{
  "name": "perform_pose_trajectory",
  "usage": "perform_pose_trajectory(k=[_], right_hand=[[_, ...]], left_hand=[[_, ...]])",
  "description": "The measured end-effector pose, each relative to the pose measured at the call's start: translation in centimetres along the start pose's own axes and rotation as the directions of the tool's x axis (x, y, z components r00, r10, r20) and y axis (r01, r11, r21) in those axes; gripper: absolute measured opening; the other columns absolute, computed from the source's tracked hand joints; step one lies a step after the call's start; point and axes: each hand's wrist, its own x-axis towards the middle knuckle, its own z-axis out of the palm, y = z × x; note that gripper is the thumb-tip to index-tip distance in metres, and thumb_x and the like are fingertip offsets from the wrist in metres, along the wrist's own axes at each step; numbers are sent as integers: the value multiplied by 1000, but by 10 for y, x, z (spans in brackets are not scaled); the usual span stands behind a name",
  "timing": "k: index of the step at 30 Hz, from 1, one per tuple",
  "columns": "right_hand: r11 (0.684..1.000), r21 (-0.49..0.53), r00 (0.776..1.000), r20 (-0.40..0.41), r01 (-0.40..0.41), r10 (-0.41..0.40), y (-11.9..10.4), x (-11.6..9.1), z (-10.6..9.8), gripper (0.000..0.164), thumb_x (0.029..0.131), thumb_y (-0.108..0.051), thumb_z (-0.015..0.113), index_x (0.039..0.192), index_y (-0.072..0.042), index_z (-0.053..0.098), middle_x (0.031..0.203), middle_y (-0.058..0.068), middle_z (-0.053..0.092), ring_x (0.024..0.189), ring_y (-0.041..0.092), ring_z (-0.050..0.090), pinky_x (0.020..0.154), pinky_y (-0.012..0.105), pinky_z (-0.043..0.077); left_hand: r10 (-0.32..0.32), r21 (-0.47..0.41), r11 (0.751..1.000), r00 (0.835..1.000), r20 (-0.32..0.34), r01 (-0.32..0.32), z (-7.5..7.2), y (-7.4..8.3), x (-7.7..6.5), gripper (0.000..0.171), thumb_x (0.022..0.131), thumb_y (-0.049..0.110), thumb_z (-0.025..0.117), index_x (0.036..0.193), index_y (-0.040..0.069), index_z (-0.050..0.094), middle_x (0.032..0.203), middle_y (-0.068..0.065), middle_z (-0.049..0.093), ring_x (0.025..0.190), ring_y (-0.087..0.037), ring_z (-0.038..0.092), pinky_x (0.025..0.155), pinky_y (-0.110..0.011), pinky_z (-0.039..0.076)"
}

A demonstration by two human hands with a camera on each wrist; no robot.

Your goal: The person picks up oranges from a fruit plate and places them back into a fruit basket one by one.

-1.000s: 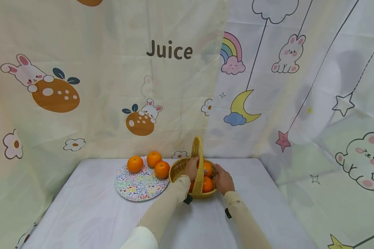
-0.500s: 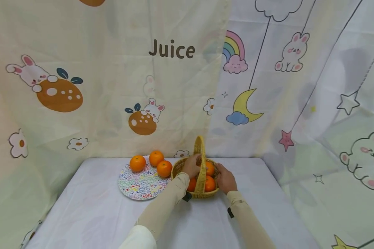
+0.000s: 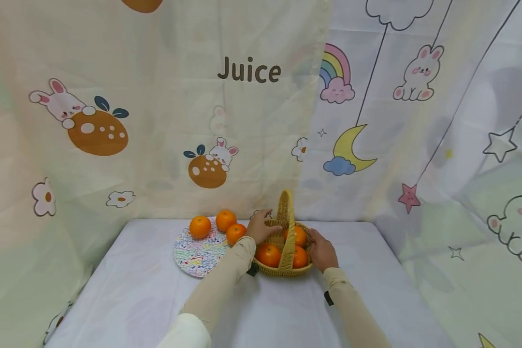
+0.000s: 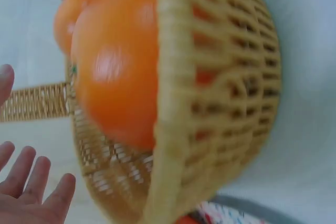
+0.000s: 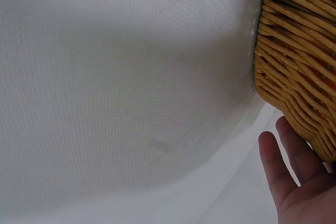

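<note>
Basket [image 3: 271,271] of three oranges [image 3: 268,254] stands on the bench [image 3: 267,314], its handle [image 3: 291,237] between my finger-spread left hand [image 3: 260,228] and straight-fingered right hand [image 3: 323,251], touching its side; my left sleeve [image 3: 215,288] partly hides the plate [image 3: 194,256].

Toward the far edge of the tabletop [image 3: 374,270], your left sleeve [image 3: 217,290] hides the near right part of the plate [image 3: 197,253], your left hand [image 3: 258,228] covers some of the left rim of the basket [image 3: 276,271], and its handle [image 3: 290,232] blocks part of 2 oranges [image 3: 302,236]. The left wrist view gives you a blurred, cropped basket and only part of your left hand; the right wrist view's edge cuts off both the basket and your right hand [image 5: 307,195].
</note>
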Motion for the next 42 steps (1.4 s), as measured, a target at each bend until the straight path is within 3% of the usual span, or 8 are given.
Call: perform_pose_trajectory(k=[6,12,15,20,30,36,42], right_hand=[[1000,-2,1000,9,-11,11,1,-1,-2,49,98,-1,40,147,-4,42,147,15,45,129,37,47,102,53,42],[999,0,999,17,-36,36,2,-2,-3,50,98,-2,41,148,-5,41,148,16,44,131,37,45,106,53,38],[1000,-3,1000,8,-29,29,3,-2,-3,50,97,-1,41,147,-4,41,147,16,44,131,38,45,105,54,38],[1000,-26,1000,-15,-1,0,3,0,-2,49,97,-1,41,146,-4,43,146,16,46,128,38,47,103,53,40],[1000,-23,1000,-18,13,-13,1,1,2,48,97,-1,41,145,-2,44,146,16,46,128,38,47,103,54,41],[999,-25,999,-30,20,-20,2,2,2,48,97,0,42,145,-2,45,146,16,46,128,38,48,103,53,41],[1000,-10,1000,-3,-9,9,-1,1,1,49,98,-2,42,146,-3,42,147,16,45,131,37,45,106,52,38]], left_hand=[[-11,-30,1000,998,-64,9,-17,-4,-3,71,81,28,81,140,5,50,135,-18,54,117,-34,57,98,-46,47],[13,-24,1000,988,-157,-17,-30,-21,-2,62,81,22,82,132,0,56,127,-18,58,118,-36,54,101,-49,45],[-14,-52,999,987,-158,6,-36,-33,-4,60,81,22,81,131,-1,57,128,-20,58,121,-39,52,102,-51,43],[-61,-20,998,985,-164,58,-45,-48,-10,55,82,23,80,127,0,59,126,-18,60,120,-39,53,101,-50,44],[-109,26,993,979,-173,115,-59,-68,-28,54,80,20,82,125,0,61,124,-15,62,117,-31,55,103,-45,43],[-103,9,994,981,-163,106,-63,-79,-37,60,78,21,84,128,0,60,127,-15,60,119,-32,53,105,-48,40],[-165,8,986,974,-153,168,-60,-91,-42,75,75,27,86,137,2,53,136,-16,54,124,-35,49,107,-52,37]])
